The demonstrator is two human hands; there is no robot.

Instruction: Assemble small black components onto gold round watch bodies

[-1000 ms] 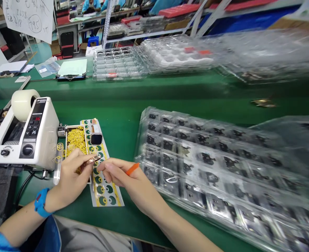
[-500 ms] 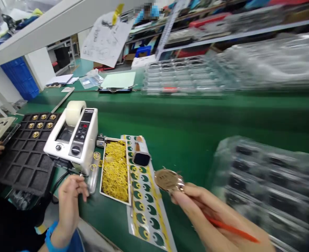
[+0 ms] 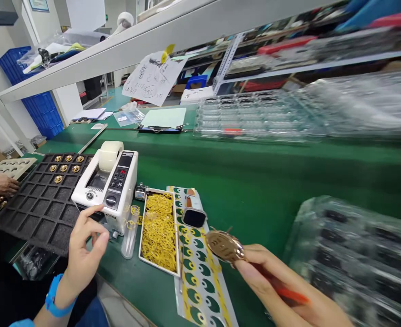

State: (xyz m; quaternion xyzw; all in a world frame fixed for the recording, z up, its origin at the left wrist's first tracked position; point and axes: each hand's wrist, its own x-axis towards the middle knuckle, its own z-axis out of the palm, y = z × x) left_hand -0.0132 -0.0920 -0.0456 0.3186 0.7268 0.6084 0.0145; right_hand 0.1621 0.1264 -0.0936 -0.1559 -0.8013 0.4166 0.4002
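My right hand (image 3: pixel 272 281) pinches a round gold-brown watch case (image 3: pixel 223 246) between thumb and fingers, flat engraved-looking face towards me. A slim orange-red tool (image 3: pixel 293 295) lies across the same palm, mostly covered and blurred. My left hand (image 3: pixel 86 243), with a blue band at the wrist, is at the front of a white tape dispenser (image 3: pixel 107 179). Its fingers are loosely bent, thumb apart, and nothing shows between them; the index fingertip is at the dispenser's front edge. Between the hands lie a white box (image 3: pixel 177 227) of yellow ring-shaped pieces and a sticker sheet (image 3: pixel 200 272).
A small dark-screened device (image 3: pixel 194 218) rests on the sticker sheet. A black compartment tray (image 3: pixel 47 209) with several gold parts is at left, near another person's hand (image 3: pixel 2 184). Clear plastic trays (image 3: pixel 357 254) stand at right. A shelf beam (image 3: pixel 118 50) crosses above.
My left hand has risen to the dispenser's front, its index finger now stretched out. My right hand still holds the watch case. The whole view has shifted, showing more at the left.
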